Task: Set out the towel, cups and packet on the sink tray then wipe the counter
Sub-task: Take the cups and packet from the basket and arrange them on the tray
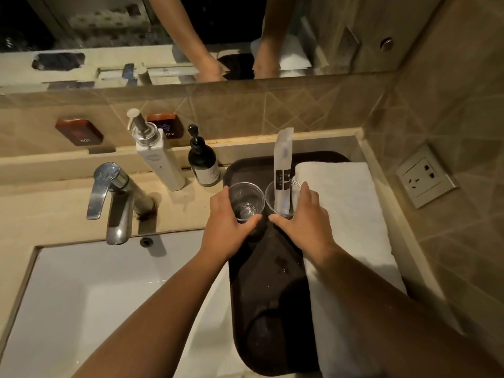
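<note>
A dark brown tray (270,296) lies on the counter right of the sink. A folded white towel (343,214) rests along its right side. Two clear plastic cups stand side by side at the tray's far end. My left hand (226,227) wraps around the empty left cup (246,199). My right hand (305,222) wraps around the right cup (278,199), which holds an upright white packet (282,162) that leans toward the wall.
A white basin (90,309) with a chrome faucet (114,197) sits at left. A white pump bottle (155,156) and a dark pump bottle (203,162) stand behind the tray. A wall socket (425,175) is at right, a mirror (191,36) above.
</note>
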The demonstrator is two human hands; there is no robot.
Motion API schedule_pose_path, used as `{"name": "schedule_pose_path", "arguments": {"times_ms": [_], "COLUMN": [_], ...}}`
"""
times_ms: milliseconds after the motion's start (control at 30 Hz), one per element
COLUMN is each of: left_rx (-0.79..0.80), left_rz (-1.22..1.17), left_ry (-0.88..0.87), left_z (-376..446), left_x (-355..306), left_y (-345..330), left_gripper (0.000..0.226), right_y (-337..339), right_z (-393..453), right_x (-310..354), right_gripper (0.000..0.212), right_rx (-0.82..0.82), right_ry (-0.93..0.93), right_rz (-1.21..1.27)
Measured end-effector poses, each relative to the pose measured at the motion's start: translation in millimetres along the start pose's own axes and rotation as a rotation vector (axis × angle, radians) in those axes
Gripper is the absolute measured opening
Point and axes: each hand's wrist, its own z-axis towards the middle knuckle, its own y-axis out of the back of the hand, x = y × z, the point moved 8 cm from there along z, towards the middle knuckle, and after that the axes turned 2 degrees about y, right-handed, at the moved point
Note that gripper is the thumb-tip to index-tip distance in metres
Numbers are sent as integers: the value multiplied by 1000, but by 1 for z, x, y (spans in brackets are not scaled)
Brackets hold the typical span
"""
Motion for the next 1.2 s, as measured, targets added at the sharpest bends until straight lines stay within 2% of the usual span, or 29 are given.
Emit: {"name": "schedule_pose_path", "arguments": {"times_ms": [133, 233, 367, 667, 767, 867, 933, 1067, 1133, 1200], "left_rx": [6, 11, 32, 57, 71, 71, 77, 103, 42, -25], "left_rz": [0, -6, -16, -28, 5, 17, 18, 61, 72, 31], "left_ry": [0, -14, -26, -14, -2, 2, -3, -11, -60, -167], "left_z": [1, 1, 1, 2, 4, 6, 7, 3, -7, -30], "left_x": [1, 0, 0, 7, 11, 14, 13, 2, -17, -44], "left_y": [0, 0, 1, 2, 0, -1, -1, 6, 20, 35], "left_gripper": [86, 87, 91, 90, 90, 91, 91, 96, 84, 58], "right_y": [1, 11, 40, 39, 39, 47, 61, 121, 151, 159], "right_z": [2, 1, 18, 73, 77, 72, 66, 48, 33, 11], "right_x": [-1, -1, 16, 45, 47, 49, 54, 74, 80, 79], "right_gripper": [111, 110, 90, 53, 28, 18, 5, 6, 5, 8], "right_rx": [88, 107, 67, 351, 311, 284, 265, 148, 114, 133], "right_ry": [-63, -76, 46, 70, 77, 74, 97, 179, 211, 196], "right_rz": [59, 202, 259, 355, 301, 385, 449, 642, 771, 830]}}
